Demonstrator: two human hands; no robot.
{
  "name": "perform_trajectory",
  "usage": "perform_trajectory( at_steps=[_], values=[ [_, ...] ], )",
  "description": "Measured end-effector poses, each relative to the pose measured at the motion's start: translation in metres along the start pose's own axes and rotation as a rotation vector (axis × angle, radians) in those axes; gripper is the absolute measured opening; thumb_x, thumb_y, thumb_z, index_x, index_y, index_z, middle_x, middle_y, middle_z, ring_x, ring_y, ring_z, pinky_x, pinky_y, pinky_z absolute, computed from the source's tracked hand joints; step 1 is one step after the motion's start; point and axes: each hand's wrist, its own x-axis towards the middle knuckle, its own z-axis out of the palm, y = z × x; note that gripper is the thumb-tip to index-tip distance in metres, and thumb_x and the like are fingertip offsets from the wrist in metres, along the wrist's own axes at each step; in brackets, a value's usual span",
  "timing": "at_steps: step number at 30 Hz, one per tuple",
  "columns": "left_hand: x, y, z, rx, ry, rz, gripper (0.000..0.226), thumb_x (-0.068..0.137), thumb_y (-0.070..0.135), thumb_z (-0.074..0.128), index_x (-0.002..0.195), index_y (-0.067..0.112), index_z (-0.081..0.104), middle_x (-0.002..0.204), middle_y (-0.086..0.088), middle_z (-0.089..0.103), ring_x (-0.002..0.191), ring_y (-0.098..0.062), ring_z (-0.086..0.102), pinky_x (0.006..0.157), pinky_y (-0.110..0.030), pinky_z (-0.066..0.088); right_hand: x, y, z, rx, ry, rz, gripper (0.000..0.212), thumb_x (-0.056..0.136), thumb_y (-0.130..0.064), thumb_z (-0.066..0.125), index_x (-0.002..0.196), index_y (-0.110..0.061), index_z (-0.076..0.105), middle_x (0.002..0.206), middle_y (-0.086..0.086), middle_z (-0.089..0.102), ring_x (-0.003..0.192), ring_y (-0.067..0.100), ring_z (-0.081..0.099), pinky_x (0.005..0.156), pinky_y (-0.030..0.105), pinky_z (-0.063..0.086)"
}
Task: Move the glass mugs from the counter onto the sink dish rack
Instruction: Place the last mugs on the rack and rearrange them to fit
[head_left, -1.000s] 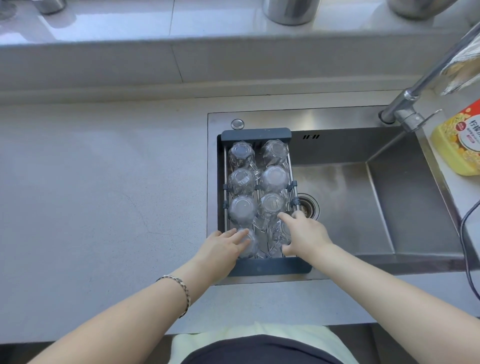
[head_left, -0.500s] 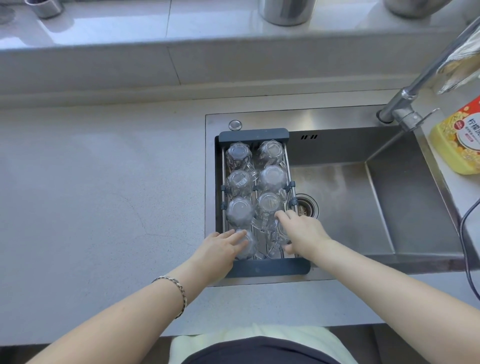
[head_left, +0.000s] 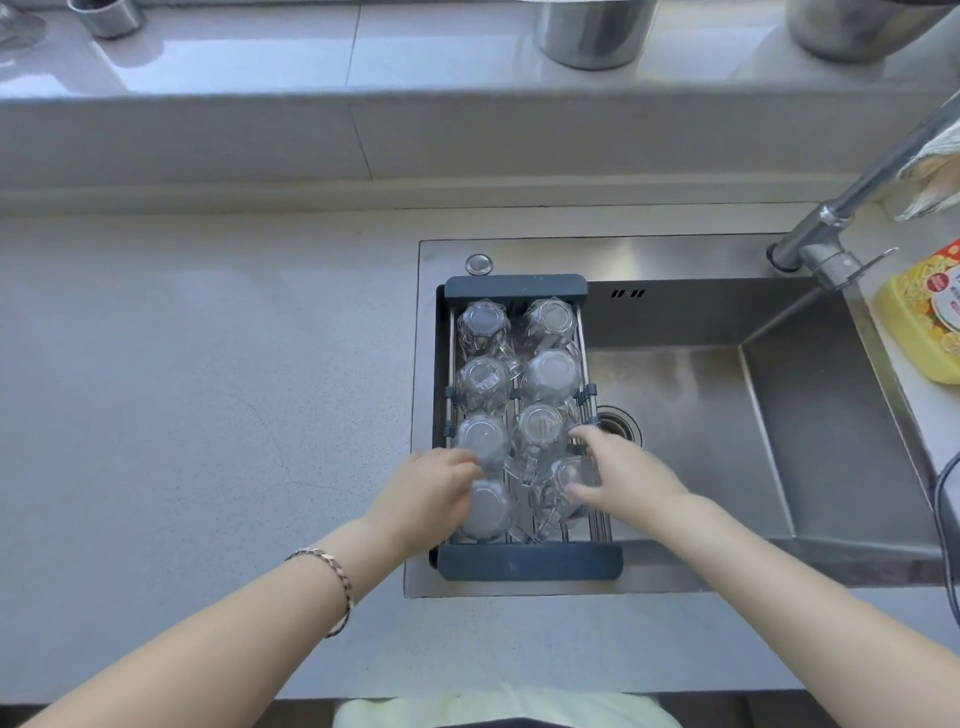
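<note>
Rack (head_left: 530, 564) spans the sink's (head_left: 779, 467) left end, beside the bare bench (head_left: 208, 389); tap (head_left: 852, 202) and yellow bottle (head_left: 919, 322) at right. Eight inverted mugs (head_left: 550, 374) fill the rack in two columns. Left hand (head_left: 431, 493) touches the nearest left mug; right hand (head_left: 623, 473), fingers spread, rests on the nearest right mug; neither grip clearly closed.

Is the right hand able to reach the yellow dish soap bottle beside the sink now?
Probably yes: the right hand rests on a glass mug, and nothing stands between it and the yellow dish soap bottle.
</note>
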Motion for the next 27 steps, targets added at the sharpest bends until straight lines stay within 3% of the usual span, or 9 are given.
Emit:
perform_trajectory(
  at_steps=[2,5,7,10,14,18,24,27],
  values=[
    [0.014,-0.005,-0.014,-0.103,0.155,-0.071,0.029,0.085,0.012,0.045,0.099,0.004,0.069,0.109,-0.011,0.069,0.097,-0.030,0.066,0.083,-0.040,0.054,0.008,0.004,-0.027,0.137,0.072,0.027,0.045,0.085,-0.030,0.059,0.127,-0.020,0.046,0.116,0.007,0.062,0.101,0.023,0.059,0.089,0.036,0.049],
    [0.046,-0.007,-0.043,-0.188,0.245,-0.226,0.027,0.088,0.008,0.052,0.114,0.009,0.061,0.122,-0.004,0.060,0.103,-0.026,0.060,0.085,-0.038,0.051,0.035,0.004,-0.059,0.237,0.168,0.048,0.034,0.085,-0.026,0.060,0.117,-0.018,0.055,0.110,0.005,0.065,0.095,0.021,0.062,0.089,0.035,0.050],
    [0.071,-0.011,-0.059,-0.178,0.232,-0.272,0.036,0.089,0.011,0.052,0.124,0.014,0.051,0.132,0.000,0.051,0.103,-0.026,0.058,0.083,-0.038,0.050,0.063,-0.001,-0.073,0.267,0.226,0.069,0.036,0.085,-0.026,0.060,0.118,-0.015,0.055,0.113,0.006,0.063,0.101,0.023,0.059,0.089,0.034,0.046],
    [0.110,-0.019,-0.074,-0.109,0.166,-0.283,0.050,0.087,0.011,0.053,0.135,0.017,0.039,0.143,0.000,0.039,0.113,-0.028,0.054,0.088,-0.040,0.050,0.106,-0.013,-0.083,0.277,0.295,0.123,0.052,0.083,-0.030,0.063,0.127,-0.009,0.047,0.127,0.015,0.053,0.116,0.028,0.051,0.095,0.036,0.043],
    [0.155,-0.030,-0.078,0.201,0.031,-0.155,0.065,0.085,0.003,0.051,0.142,0.021,0.027,0.154,-0.004,0.024,0.131,-0.029,0.040,0.101,-0.041,0.041,0.148,-0.030,-0.076,0.156,0.198,0.249,0.083,0.076,-0.048,0.067,0.138,-0.010,0.027,0.134,0.019,0.042,0.122,0.037,0.046,0.095,0.041,0.043],
    [0.185,-0.042,-0.072,0.614,-0.235,0.065,0.077,0.083,0.007,0.061,0.144,0.027,0.019,0.156,-0.008,0.016,0.137,-0.030,0.027,0.105,-0.042,0.033,0.166,-0.030,-0.061,0.066,0.239,0.313,0.082,0.075,-0.055,0.064,0.134,-0.013,0.028,0.128,0.018,0.046,0.112,0.035,0.055,0.083,0.038,0.048],
    [0.197,-0.051,-0.067,0.707,-0.207,0.173,0.060,0.080,0.006,0.062,0.133,0.019,0.036,0.139,-0.013,0.040,0.120,-0.033,0.040,0.091,-0.041,0.039,0.157,-0.028,-0.072,0.154,0.323,0.258,0.072,0.069,-0.054,0.069,0.125,-0.021,0.037,0.120,0.010,0.048,0.099,0.031,0.060,0.072,0.031,0.043],
    [0.193,-0.054,-0.068,0.705,-0.100,0.205,0.053,0.065,0.012,0.076,0.114,0.017,0.056,0.111,-0.015,0.061,0.098,-0.033,0.057,0.083,-0.041,0.046,0.135,-0.027,-0.086,0.139,0.404,0.177,0.072,0.067,-0.054,0.069,0.127,-0.027,0.039,0.115,0.005,0.047,0.094,0.028,0.061,0.074,0.032,0.047]
  ],
)
